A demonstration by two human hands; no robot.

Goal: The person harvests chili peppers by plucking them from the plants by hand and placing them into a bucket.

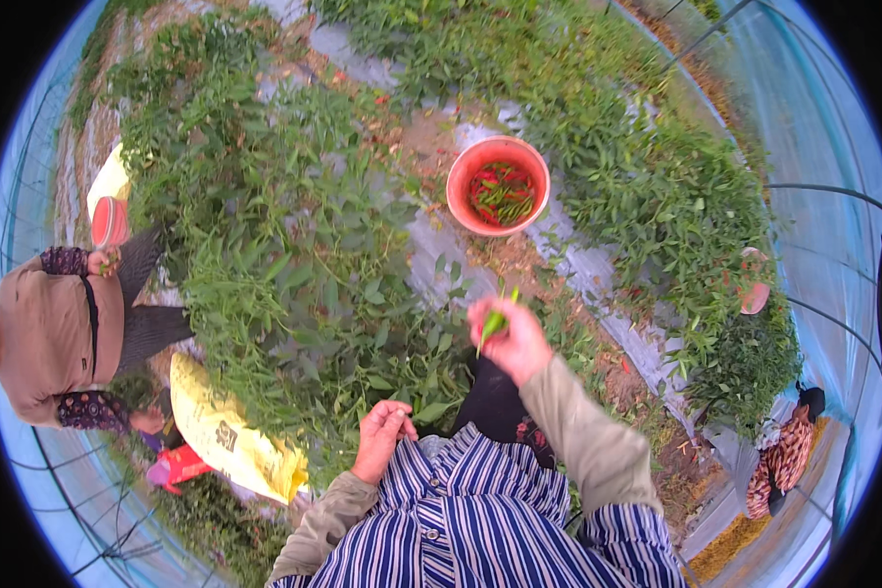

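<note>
My right hand (pixel 513 340) is raised in front of my body, its fingers closed round green chili peppers (pixel 494 325) whose thin ends stick out. Lower and to the left, my left hand (pixel 382 437) is near the pepper plants (pixel 304 265), its fingers curled in and its thumb pressed to them. Whatever may be between those fingers is hidden. Ahead, beyond my right hand, a red bucket (pixel 457 192) stands upright on the ground between the rows. Red and green chili peppers (pixel 503 194) lie in it.
Silver-grey film (pixel 583 250) covers strips of ground. More pepper plants (pixel 647 206) grow at right. At left, a co-worker (pixel 64 328) stands by a yellow sack (pixel 227 431) and a pink bucket (pixel 110 223). Patterned clothing (pixel 782 461) shows at lower right, beside the blue plastic wall (pixel 823 255).
</note>
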